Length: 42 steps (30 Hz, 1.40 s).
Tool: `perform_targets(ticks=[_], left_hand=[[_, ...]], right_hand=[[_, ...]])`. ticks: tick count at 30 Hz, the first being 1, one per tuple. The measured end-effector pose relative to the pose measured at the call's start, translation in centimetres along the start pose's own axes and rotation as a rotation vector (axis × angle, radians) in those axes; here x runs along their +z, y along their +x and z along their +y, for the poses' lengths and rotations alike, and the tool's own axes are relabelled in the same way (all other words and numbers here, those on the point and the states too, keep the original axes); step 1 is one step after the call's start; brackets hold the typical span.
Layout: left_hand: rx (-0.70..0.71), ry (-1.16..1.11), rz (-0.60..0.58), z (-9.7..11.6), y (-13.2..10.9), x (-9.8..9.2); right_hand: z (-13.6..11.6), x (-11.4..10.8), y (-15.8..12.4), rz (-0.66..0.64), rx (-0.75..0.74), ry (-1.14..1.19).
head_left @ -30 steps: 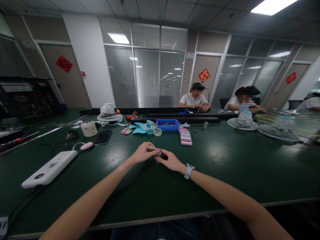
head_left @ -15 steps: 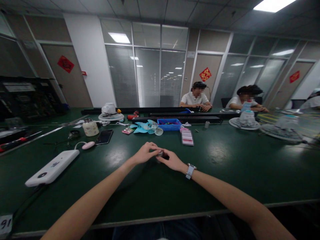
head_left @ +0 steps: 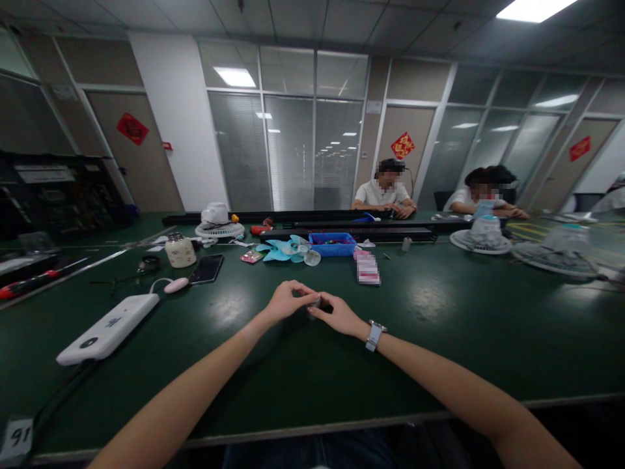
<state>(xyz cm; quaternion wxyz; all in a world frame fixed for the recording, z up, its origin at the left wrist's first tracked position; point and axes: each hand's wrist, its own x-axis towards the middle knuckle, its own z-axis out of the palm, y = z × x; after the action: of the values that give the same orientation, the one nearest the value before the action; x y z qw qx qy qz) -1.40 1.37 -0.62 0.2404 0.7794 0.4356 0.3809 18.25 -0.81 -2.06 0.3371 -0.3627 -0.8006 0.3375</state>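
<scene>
One small part point(head_left: 314, 302) sits pinched between left hand point(head_left: 286, 301) and right hand point(head_left: 339, 316).

We've got a small grey piece point(head_left: 313, 303) in front of us, pale with a dull shine, roundish from the little that shows. Most of it is hidden. The left grip point(head_left: 288, 301) closes on it from 9 o'clock and the right grip point(head_left: 339, 316) from 3 o'clock, fingertips meeting over its top. It sits low over the dark green worktop point(head_left: 439, 339); whether it touches, we can't tell.
</scene>
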Motion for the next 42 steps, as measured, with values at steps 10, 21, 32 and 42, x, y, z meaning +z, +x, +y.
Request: perform_targets(ticks=[10, 21, 32, 42], left_hand=[[0.035, 0.162, 0.065, 0.2, 0.0, 0.0], [0.171, 0.108, -0.143, 0.5, 0.3, -1.1], [0.005, 0.13, 0.028, 0.5, 0.0, -0.1], [0.022, 0.152, 0.061, 0.9, -0.2, -0.1]], right_hand=[[0.2, 0.1, 0.0, 0.003, -0.005, 0.022], [0.2, 0.1, 0.0, 0.004, -0.008, 0.025], [0.7, 0.1, 0.1, -0.004, -0.026, 0.017], [0.2, 0.1, 0.0, -0.002, -0.003, 0.008]])
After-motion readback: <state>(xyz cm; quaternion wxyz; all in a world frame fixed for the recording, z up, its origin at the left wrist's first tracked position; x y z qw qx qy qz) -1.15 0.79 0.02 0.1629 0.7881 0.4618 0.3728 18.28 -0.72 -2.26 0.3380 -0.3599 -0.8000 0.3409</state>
